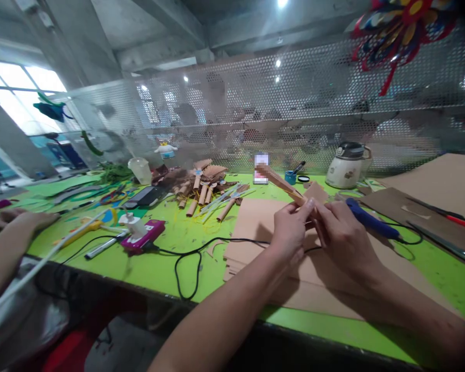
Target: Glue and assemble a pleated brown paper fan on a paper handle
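A person's two bare hands work on a folded brown paper piece (pixel 281 181) above the stacked brown sheets (pixel 256 217) that lie along the front edge of a green desk (pixel 139 273). The left hand (pixel 290 230) pinches the piece near its lower end, thumb on top, while the right hand (pixel 346 235) grips it from the other side, fingertips meeting the left thumb; the folded piece slants up and away toward the desk's back edge. A blue-handled tool (pixel 372 219) lies just beyond the right hand, a darker brown sheet (pixel 391 201) beside it toward the desk's right end. Along the back edge, against a perforated metal panel (pixel 294 93), stand a white jug (pixel 344 171) with a dark lid, a small blue jar (pixel 290 178) with a dark pen across its mouth, and an upright phone (pixel 260 181), its display obscured. Farther left along that edge sits a heap of brown paper rolls (pixel 201 191), with a pale plastic cup (pixel 140 170) beyond it. Nearer the front edge, a magenta power strip (pixel 145 237) carries a white plug, its black cord (pixel 178 253) looping toward the sheets, and a silvery marker (pixel 104 247) lies just to its left. At the desk's left end, a co-worker's hand (pixel 34 221) rests low over the surface; whether it holds anything cannot be told.
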`<state>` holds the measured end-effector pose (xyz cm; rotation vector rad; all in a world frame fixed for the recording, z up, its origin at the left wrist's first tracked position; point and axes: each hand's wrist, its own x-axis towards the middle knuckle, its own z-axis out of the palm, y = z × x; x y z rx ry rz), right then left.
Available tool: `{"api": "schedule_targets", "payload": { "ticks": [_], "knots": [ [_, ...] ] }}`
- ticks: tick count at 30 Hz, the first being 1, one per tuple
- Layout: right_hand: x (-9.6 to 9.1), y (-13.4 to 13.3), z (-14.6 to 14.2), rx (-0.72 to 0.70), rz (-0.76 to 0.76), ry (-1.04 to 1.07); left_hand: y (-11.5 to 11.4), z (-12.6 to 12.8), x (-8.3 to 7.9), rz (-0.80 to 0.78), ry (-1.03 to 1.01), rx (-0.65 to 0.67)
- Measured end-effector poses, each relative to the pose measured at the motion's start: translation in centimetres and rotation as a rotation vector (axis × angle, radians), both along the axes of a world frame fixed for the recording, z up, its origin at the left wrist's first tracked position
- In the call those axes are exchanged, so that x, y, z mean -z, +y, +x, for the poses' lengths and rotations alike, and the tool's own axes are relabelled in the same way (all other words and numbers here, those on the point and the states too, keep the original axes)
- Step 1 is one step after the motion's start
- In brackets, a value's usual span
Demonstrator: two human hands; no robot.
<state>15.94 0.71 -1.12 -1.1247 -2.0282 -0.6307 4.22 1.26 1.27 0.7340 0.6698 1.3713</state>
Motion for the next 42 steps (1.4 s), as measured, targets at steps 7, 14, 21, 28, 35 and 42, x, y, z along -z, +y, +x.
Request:
{"api": "schedule_targets", "payload": {
  "ticks": [7, 14, 21, 28, 35, 42],
  "knots": [
    [0.9, -0.1, -0.2, -0.047, -0.034, 0.144, 0.3, 0.1, 0.4, 0.023, 0.047, -0.073],
    [0.2, -0.6, -0.1, -0.122, -0.033, 0.250, 0.5, 0.1, 0.4, 0.078, 0.036, -0.051],
    [0.4, -0.7, 0.0, -0.164, -0.133, 0.405, 0.4, -0.1, 0.3, 0.076, 0.031, -0.055],
    [0.9, -0.4, 0.0, -0.176, -0.173, 0.408, 0.3, 0.2, 0.5, 0.013, -0.033, -0.082],
    [1.7, 0.1, 0.6, -0.118, -0.181, 0.398, 0.4, 0.0, 0.6, -0.006, -0.058, -0.003],
    [1.3, -0.2, 0.2, -0.139, -0.186, 0.407, 0.4, 0.0, 0.5, -0.013, -0.038, 0.002]
  ]
}}
